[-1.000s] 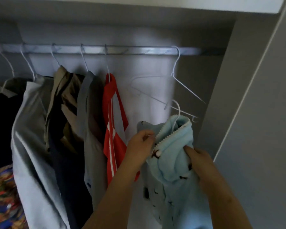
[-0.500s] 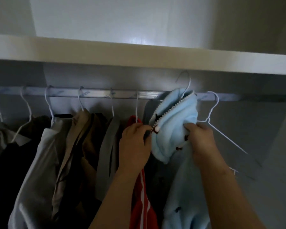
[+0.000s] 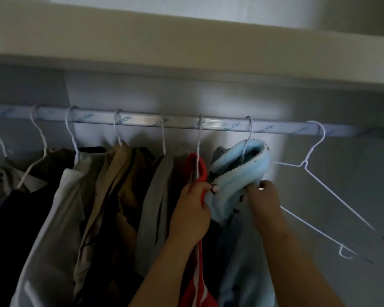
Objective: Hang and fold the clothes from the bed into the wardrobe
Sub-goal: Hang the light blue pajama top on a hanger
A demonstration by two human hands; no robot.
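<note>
A light blue fleece garment (image 3: 237, 180) with a white zipper hangs on a white wire hanger (image 3: 248, 131) whose hook sits over the wardrobe rail (image 3: 177, 122). My left hand (image 3: 193, 209) pinches the garment's zipper edge near the collar. My right hand (image 3: 266, 200) grips the fleece on its right side. The lower part of the garment drops between my forearms and out of view.
Left of it hang a red garment with white stripes (image 3: 197, 171), then grey, tan, white and dark clothes on wire hangers. An empty white wire hanger (image 3: 315, 165) hangs at the right. A shelf board (image 3: 186, 47) runs just above the rail.
The blue garment's hanger went from below the rail up over it, and its hook now rests on the rail. Both hands kept hold of the fleece.
</note>
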